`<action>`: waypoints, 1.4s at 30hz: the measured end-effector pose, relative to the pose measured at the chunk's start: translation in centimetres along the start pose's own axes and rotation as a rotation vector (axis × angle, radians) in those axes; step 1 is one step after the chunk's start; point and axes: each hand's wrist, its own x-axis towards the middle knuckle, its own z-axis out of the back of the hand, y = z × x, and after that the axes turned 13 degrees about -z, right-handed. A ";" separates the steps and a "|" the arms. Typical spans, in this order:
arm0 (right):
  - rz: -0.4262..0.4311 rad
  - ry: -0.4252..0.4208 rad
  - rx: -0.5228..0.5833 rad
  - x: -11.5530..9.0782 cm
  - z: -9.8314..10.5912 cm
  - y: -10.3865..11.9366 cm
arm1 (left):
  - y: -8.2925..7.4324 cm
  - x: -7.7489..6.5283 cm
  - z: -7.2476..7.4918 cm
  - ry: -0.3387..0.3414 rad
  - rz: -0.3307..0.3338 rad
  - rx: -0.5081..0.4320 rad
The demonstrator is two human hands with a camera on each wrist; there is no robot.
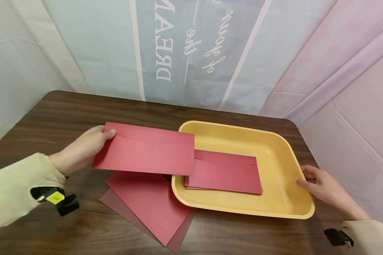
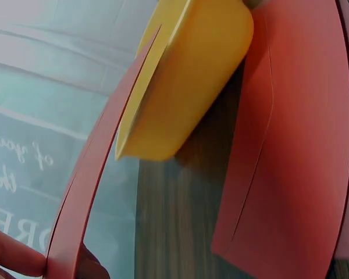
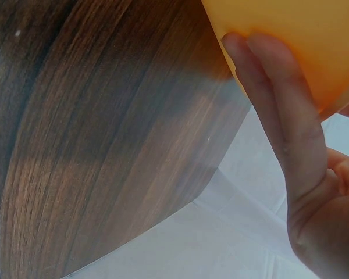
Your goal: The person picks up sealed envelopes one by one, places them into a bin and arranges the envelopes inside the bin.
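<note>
My left hand (image 1: 89, 147) pinches a red envelope (image 1: 150, 150) by its left end, thumb on top, and its right end overlaps the rim of the yellow plastic tub (image 1: 242, 209). In the left wrist view the envelope (image 2: 96, 168) is seen edge-on, raised above the table. My right hand (image 1: 322, 187) grips the tub's right rim, thumb inside the wall. Its fingers (image 3: 282, 87) lie along the outside wall in the right wrist view. Inside the tub, toward the left, lies a small stack of red envelopes (image 1: 226, 173).
More red envelopes (image 1: 153, 209) lie fanned on the dark wooden table (image 1: 51, 226), in front of the tub's left end and partly beneath the held envelope. A printed cloth (image 1: 191, 53) hangs behind the table, with pale sheets at both sides.
</note>
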 end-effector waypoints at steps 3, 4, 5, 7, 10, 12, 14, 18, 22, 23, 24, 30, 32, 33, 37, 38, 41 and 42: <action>0.000 0.000 0.002 0.0 0.0 0.0 | -0.3 0.3 -0.9 -0.011 -0.008 -0.032; 0.000 0.001 0.003 0.0 0.0 0.0 | -0.4 0.3 -1.1 -0.013 -0.011 -0.045; 0.004 0.000 0.006 0.0 0.0 0.0 | -0.5 0.4 -1.4 -0.016 -0.012 -0.054; 0.008 0.002 0.015 0.0 0.0 0.0 | -0.8 0.6 -2.0 -0.021 -0.015 -0.068; 0.008 0.006 0.022 -0.1 0.0 0.0 | -1.2 0.8 -2.8 -0.026 -0.020 -0.081; 0.002 0.009 0.023 -0.1 0.0 0.1 | -1.5 0.9 -3.3 -0.027 -0.028 -0.088; -0.006 0.012 0.021 -0.1 0.1 0.1 | -1.9 1.0 -3.9 -0.030 -0.035 -0.096; -0.022 0.018 0.011 0.1 0.1 0.1 | -2.6 1.4 -5.2 -0.043 -0.050 -0.128; -0.031 0.026 0.001 0.0 0.1 0.0 | -3.4 1.9 -6.7 -0.049 -0.051 -0.176; -0.032 0.023 0.001 0.0 0.1 0.0 | -3.6 2.0 -7.1 -0.047 -0.049 -0.184; -0.032 0.025 0.002 0.0 0.1 0.0 | -3.7 2.2 -7.4 -0.044 -0.047 -0.192; -0.022 0.027 0.016 0.1 0.2 0.0 | -4.4 2.6 -8.9 -0.032 -0.057 -0.187; -0.014 0.023 0.020 0.1 0.1 -0.1 | -4.6 2.8 -9.3 -0.030 -0.063 -0.193; -0.012 0.024 0.023 0.1 0.1 -0.2 | -4.7 3.0 -9.5 -0.027 -0.062 -0.202; -0.013 0.020 0.022 0.1 0.0 -0.2 | -5.1 3.3 -10.3 -0.012 -0.083 -0.208; -0.015 0.024 0.024 0.1 0.0 -0.2 | -5.2 3.4 -10.5 -0.007 -0.089 -0.209; -0.017 0.027 0.027 0.1 0.0 -0.2 | -5.6 3.6 -11.1 0.003 -0.103 -0.192; -0.019 0.031 0.028 0.1 0.0 -0.2 | -5.7 3.6 -11.3 0.008 -0.109 -0.186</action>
